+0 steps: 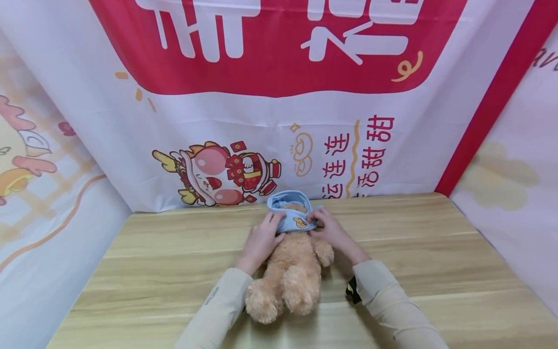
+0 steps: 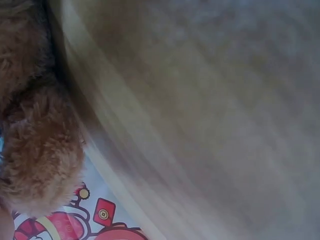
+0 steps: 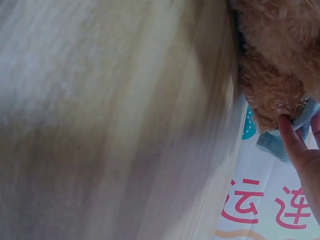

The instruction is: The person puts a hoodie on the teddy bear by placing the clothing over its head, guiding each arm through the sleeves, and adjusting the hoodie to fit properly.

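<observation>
A light brown plush bear (image 1: 291, 259) lies on the wooden table with its legs toward me. A light blue garment (image 1: 288, 224) with a small orange cartoon patch surrounds its head, which is mostly hidden inside the cloth. At the garment's left lower edge, my left hand (image 1: 260, 240) pinches the fabric. My right hand (image 1: 332, 232) pinches the opposite edge, above the bear's arm. In the right wrist view, the right thumb and fingers (image 3: 290, 135) are on the blue hem beside brown fur. Only fur (image 2: 42, 150) and table fill most of the left wrist view.
The wooden table (image 1: 174, 271) ends at a white and red printed cloth (image 1: 261, 114) hanging behind it. More printed cloth hangs at both sides. A black item with yellow (image 1: 352, 291) sits at the right cuff.
</observation>
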Demonstrator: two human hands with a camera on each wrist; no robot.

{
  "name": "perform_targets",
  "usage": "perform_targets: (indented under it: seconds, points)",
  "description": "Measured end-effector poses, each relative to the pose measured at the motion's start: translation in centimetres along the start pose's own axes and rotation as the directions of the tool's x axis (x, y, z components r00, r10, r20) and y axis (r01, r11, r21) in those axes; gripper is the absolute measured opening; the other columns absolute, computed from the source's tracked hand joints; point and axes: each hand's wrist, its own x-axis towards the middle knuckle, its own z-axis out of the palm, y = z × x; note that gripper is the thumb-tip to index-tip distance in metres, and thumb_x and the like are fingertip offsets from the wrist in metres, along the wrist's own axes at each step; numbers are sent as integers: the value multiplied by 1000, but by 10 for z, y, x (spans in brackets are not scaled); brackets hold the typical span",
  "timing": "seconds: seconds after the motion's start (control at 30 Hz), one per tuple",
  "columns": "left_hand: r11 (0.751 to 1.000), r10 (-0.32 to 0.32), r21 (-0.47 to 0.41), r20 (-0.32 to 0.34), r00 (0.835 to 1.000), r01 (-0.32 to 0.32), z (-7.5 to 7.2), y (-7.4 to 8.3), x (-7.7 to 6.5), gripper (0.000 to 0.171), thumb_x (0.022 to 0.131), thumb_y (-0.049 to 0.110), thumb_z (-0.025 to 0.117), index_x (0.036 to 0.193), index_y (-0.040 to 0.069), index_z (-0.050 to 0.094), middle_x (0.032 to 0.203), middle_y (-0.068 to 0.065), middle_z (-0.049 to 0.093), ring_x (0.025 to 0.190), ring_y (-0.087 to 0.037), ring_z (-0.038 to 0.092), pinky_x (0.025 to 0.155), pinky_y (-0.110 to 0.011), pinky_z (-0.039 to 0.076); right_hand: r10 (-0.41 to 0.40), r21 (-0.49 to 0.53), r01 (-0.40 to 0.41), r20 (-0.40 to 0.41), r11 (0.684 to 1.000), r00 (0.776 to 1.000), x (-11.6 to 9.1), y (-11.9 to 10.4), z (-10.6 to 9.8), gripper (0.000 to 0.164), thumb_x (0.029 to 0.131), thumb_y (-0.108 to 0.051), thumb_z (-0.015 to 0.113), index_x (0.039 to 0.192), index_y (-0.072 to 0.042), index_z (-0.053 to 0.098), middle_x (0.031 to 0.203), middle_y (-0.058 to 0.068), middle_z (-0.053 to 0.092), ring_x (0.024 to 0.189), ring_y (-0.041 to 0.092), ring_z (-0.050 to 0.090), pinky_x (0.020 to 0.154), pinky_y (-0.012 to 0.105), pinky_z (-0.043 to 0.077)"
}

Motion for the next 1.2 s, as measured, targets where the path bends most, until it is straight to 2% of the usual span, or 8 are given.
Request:
perform_targets:
  seconds: [0.17,0.3,0.4,0.53,0.63,0.77,0.9,1.2]
  points:
    - [1000,10,5,-48,999,-9,0,0,-3,32,83,14,73,111,11,57,107,-8,61,78,-27,66,64,-41,56,10,54,-10,1,999,1000,-1,-7,-2,16,75,12,66,87,4,58,97,17,50,91,30,57,86,44,55]
    - [999,31,-8,-96,995,-31,-1,-1,-5,18,84,13,71,95,10,58,92,-5,59,70,-24,64,58,-39,53,8,60,-9,17,998,1000,-2,-1,-2,22,80,4,69,99,6,59,104,21,53,99,33,58,91,45,53]
    - [998,50,-30,-94,994,-53,-2,-1,-6,13,85,13,70,87,12,57,84,-3,54,63,-23,59,53,-37,49,79,104,-89,101,991,992,-3,-3,-9,38,85,-10,70,116,5,54,120,23,53,118,39,52,104,50,43]
    - [993,73,-90,-66,995,-78,-4,-2,-5,9,87,11,67,84,11,58,83,-3,53,65,-21,58,56,-35,50,167,124,-207,276,970,946,-5,-5,-21,64,83,-23,72,133,3,42,140,24,43,136,41,36,115,52,28]
    - [989,76,-128,-25,997,-78,-6,-5,-5,8,88,9,66,85,10,59,85,-4,54,71,-21,60,62,-34,53,143,84,-185,361,979,922,-5,-8,-28,72,80,-20,73,137,5,37,144,27,37,138,43,32,116,53,24]
    - [983,55,-177,42,998,-46,-9,-11,-7,12,87,6,66,81,9,56,90,-6,57,82,-22,63,72,-35,55,107,31,-129,387,991,916,-4,-12,-29,68,78,-17,71,135,2,41,141,26,39,134,42,35,114,55,27]
    - [974,40,-226,92,995,-18,-10,-15,-9,12,86,4,66,80,9,57,97,-8,61,89,-23,64,78,-37,55,110,12,-123,376,992,920,-4,-14,-28,59,78,-17,72,129,-1,48,134,23,43,128,39,40,110,56,32]
    - [985,28,-174,157,987,0,-14,-14,-15,5,87,8,67,85,10,63,96,-6,62,84,-24,64,75,-40,54,74,65,-100,322,993,944,-11,-11,-23,28,83,-10,70,109,-2,62,113,16,53,108,28,49,93,45,49]
